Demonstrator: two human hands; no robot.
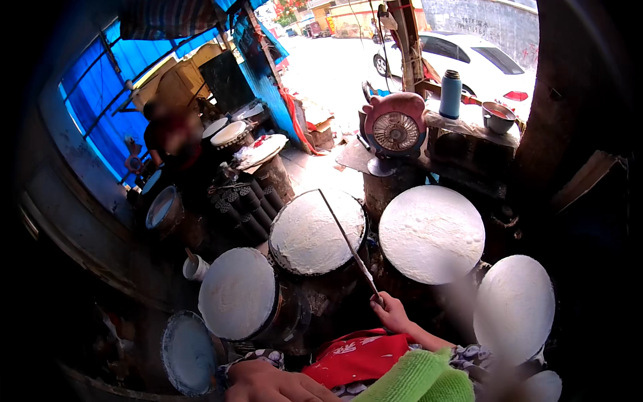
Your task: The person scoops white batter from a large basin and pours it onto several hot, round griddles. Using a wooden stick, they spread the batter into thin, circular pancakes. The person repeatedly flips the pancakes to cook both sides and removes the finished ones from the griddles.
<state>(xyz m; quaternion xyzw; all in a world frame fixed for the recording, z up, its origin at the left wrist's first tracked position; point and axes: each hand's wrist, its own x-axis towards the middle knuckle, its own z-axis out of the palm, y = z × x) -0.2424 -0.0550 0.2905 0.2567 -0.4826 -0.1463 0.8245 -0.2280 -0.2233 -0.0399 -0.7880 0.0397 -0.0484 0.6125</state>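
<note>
My right hand [392, 312] grips the near end of a long thin dark stick [346, 238], which has white paste on it and reaches over a round griddle coated in pale batter [316, 231]. My left hand [274, 384] lies low in the picture, palm down with its fingers apart, and nothing shows in it. Similar white rounds stand in an arc: one on the left [238, 294], one right of the stick [432, 233] and one at the far right [515, 306]. A basin of pale liquid [188, 354] is beside my left hand.
A white cup with a handle sticking out [196, 268] stands left of the griddles. Behind are stacked coal briquettes [248, 206], a pink fan [396, 125], a blue flask [450, 95] and a mug [498, 118]. Another person [173, 133] is at the back left near more rounds.
</note>
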